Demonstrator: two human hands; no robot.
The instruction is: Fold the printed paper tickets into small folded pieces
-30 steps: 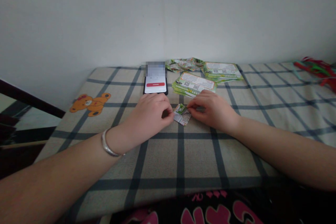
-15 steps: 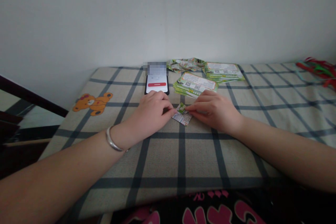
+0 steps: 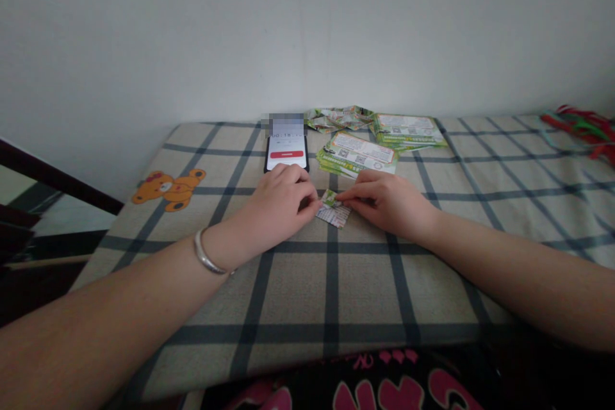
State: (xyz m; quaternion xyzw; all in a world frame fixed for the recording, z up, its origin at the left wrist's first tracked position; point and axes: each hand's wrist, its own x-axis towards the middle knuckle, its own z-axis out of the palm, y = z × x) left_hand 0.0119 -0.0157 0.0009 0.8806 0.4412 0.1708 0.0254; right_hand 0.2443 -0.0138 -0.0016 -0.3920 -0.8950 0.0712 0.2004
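Paper [image 3: 334, 215] on chkd tablecloth [image 3: 295, 295] — wall [image 3: 307, 32] behind

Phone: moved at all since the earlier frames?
No, not visibly. Against the dark stripes of the checked tablecloth, the phone lies in the same spot; its slight shift in frame looks like camera motion.

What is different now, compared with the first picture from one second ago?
The right hand moved slightly left, so its index finger reaches farther over the small folded paper. The left hand shifted a little forward, at the paper's left edge. Neither visibly let go or took anything new. The phone, printed cards and folded pieces behind stayed in place.
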